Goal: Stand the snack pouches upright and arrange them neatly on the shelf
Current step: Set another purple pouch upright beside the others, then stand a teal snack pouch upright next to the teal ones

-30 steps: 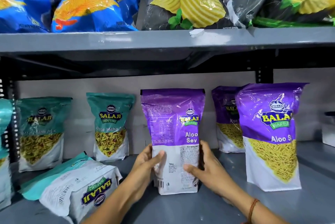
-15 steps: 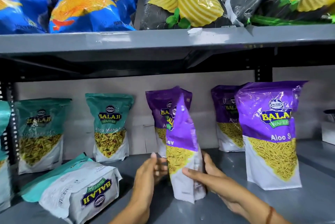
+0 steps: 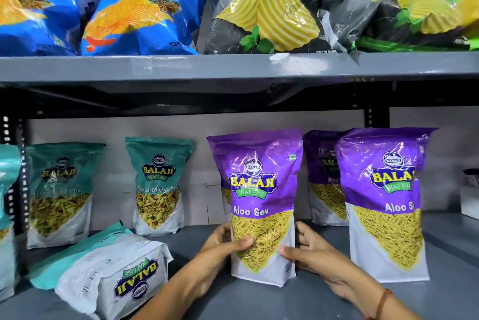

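Both hands, left hand (image 3: 220, 244) and right hand (image 3: 311, 255), hold the upright purple Aloo Sev pouch (image 3: 259, 205) with fingers wrapped round its lower sides, on the shelf (image 3: 285, 304) just right of the toppled teal pouch (image 3: 103, 268).

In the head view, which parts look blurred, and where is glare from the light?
Head view: the teal pouch at far left has smeared print, while the held Aloo Sev pouch reads sharp; glare streaks the grey chip bags and purple tops; upper shelf edge bows.

Grey metal shelving (image 3: 233, 67), pale back wall (image 3: 116, 128)
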`<state>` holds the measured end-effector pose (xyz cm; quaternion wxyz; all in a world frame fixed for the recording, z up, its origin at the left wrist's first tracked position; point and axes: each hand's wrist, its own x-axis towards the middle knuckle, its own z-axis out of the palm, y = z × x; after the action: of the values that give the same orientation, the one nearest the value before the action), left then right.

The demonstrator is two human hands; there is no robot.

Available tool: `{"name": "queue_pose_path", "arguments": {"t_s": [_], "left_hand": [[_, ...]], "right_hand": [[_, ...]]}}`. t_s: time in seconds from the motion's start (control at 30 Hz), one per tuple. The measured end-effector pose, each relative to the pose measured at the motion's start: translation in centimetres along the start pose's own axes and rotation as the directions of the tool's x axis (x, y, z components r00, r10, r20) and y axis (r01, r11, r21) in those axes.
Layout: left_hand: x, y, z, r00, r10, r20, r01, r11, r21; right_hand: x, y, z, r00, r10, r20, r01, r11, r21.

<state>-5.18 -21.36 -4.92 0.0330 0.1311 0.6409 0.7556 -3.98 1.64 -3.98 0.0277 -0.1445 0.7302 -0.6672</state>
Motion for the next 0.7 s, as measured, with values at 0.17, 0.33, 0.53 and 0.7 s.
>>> {"name": "queue_pose_path", "arguments": {"t_s": [0.17, 0.33, 0.53, 0.7], "left_hand": [[-0.8, -0.4, 0.2, 0.983, 0.084, -0.164, -0.072, 0.994, 0.077], [-2.7, 0.8, 1.8, 0.957, 0.126, -0.261, -0.096, 0.988, 0.123], [-7.4, 4.3, 3.4, 0.658, 0.442, -0.61, -0.436, 0.884, 0.171], [-11.4, 10.0, -1.7, 0.332, 0.574, -0.749, -0.628, 0.727, 0.278]], "right_hand": [[0.2, -0.5, -0.3, 0.995, 0.043, 0.085, -0.04, 0.999, -0.038], [-0.2, -0.5, -0.2, 0.994, -0.017, 0.107, 0.024, 0.998, -0.059], [-2.5, -3.4, 3.1, 0.743, -0.594, -0.308, 0.569, 0.803, -0.177], [-4.4, -7.3, 11.0, 0.616, -0.776, -0.14, 0.742, 0.63, -0.231]]}}
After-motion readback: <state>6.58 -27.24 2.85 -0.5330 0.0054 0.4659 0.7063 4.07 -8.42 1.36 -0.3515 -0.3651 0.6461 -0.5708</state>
